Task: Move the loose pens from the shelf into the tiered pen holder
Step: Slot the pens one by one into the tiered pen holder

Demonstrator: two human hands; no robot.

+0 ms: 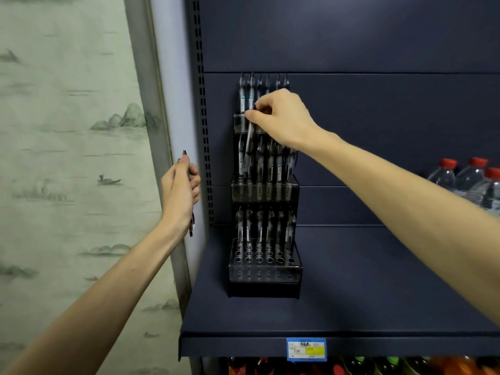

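pen (248, 142) pinched in right hand (281, 117) fingers (253, 115), over holder (265, 185)

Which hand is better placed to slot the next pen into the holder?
The right hand: it pinches a pen at the holder's middle tier. The left hand holds spare pens off to the side.

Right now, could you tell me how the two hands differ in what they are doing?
The right hand pinches one pen at the tiered pen holder, tip down toward the middle tier. The left hand grips spare pens away from it, beside the shelf upright. Both hold pens.
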